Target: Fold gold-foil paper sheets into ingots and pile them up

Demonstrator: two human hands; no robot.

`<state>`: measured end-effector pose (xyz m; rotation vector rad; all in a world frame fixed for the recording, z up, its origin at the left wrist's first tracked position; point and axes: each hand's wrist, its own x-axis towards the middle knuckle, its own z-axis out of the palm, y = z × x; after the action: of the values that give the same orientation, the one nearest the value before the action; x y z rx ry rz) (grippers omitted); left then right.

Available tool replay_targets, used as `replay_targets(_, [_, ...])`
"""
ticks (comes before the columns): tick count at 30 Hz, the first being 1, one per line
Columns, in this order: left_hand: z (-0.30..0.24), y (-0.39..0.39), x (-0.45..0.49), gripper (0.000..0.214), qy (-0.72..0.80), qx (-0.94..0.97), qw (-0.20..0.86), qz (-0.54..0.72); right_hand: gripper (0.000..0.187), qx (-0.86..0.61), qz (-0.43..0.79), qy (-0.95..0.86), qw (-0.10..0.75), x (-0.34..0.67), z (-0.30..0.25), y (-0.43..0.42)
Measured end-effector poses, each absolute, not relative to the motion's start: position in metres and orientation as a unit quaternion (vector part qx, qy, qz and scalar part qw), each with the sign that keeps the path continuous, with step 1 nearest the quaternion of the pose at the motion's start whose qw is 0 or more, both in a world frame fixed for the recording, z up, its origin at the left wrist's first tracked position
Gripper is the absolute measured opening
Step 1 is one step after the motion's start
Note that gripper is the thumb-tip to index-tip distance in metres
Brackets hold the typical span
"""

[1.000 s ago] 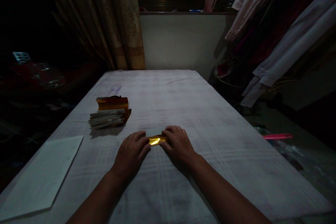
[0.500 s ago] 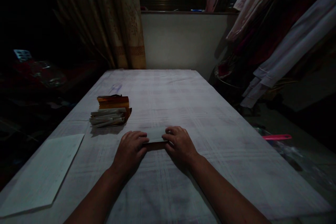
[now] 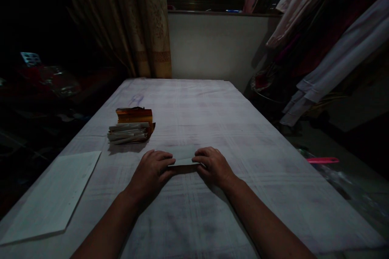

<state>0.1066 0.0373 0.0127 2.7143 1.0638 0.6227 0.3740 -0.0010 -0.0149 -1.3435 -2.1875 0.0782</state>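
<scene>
Left hand [image 3: 152, 172] and right hand [image 3: 214, 166] pinch opposite ends of folded paper [image 3: 182, 156] flat on table [image 3: 212, 121]; paper stack [image 3: 130, 131] near.

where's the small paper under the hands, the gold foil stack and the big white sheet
small paper [image 3: 182, 154], head view, on its pale upper face
gold foil stack [image 3: 133, 115], head view, on the gold top sheet
big white sheet [image 3: 53, 196], head view, on its middle

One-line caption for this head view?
Left hand and right hand pin a small pale sheet on the cloth-covered table, a gold-and-white paper stack beyond.
</scene>
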Motion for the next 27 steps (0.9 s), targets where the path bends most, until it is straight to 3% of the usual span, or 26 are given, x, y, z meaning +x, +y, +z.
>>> replay_targets(9, [0.006,0.044,0.103,0.023,0.344,0.900,0.118,0.241,0.017,-0.516,0.065,-0.796,0.309,0.376,-0.021,0.010])
replay_targets(14, [0.003,0.050,0.102,0.020,0.336,0.908,0.087,0.236,0.011,-0.529,0.082,-0.785,0.311,0.374,-0.020,0.012])
replay_targets(27, [0.019,0.044,0.113,0.017,0.349,0.911,0.080,0.205,0.013,-0.572,0.113,-0.762,0.281,0.366,-0.011,0.016])
